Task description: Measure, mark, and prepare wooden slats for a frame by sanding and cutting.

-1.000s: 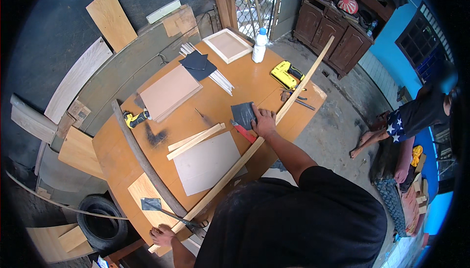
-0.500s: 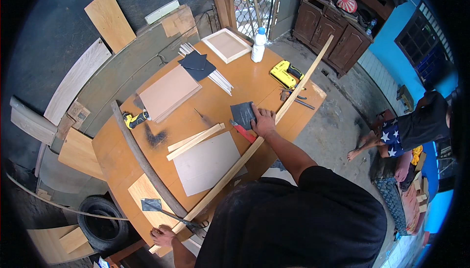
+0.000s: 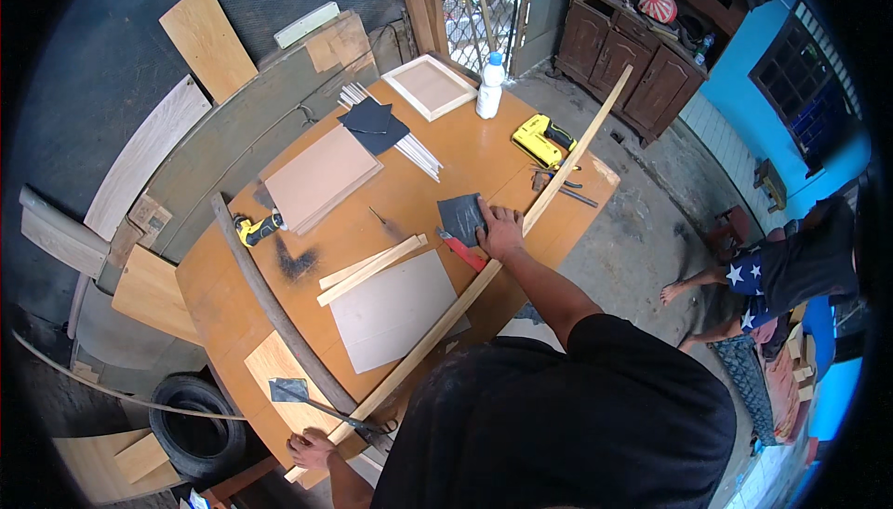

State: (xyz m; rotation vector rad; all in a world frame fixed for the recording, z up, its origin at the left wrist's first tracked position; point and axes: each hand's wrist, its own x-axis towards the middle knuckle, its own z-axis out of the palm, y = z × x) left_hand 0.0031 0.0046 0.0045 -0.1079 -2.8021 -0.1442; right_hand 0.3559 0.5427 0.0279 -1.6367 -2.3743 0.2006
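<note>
A long pale wooden strip (image 3: pixel 437 329) runs slantwise over the table's near side and juts past both edges. My left hand (image 3: pixel 312 448) is closed round its lower left end, with some fingers hidden. Palm down, my right hand (image 3: pixel 503 232) lies beside the strip. Its fingers are stretched out over the edge of a dark sandpaper-like sheet (image 3: pixel 458 216). Just below that sheet is a red-handled tool (image 3: pixel 462 250), partly covered. A dark-headed tool with a long handle (image 3: pixel 290 390) lies near my left hand, across a small wooden board (image 3: pixel 270 368).
On the brown table (image 3: pixel 521 286) lie a grey board (image 3: pixel 386 309), brown panels (image 3: pixel 321 179), a yellow staple gun (image 3: pixel 539 141), a yellow-black tool (image 3: pixel 258 228) and a curved wooden piece (image 3: pixel 279 309). A white bottle (image 3: pixel 489 90) stands at the back. Another person (image 3: pixel 800 262) is at right.
Both my hands and the wooden strip have stayed practically still. At the right, the other person has shifted toward the lower part of the view, and both legs now show.
</note>
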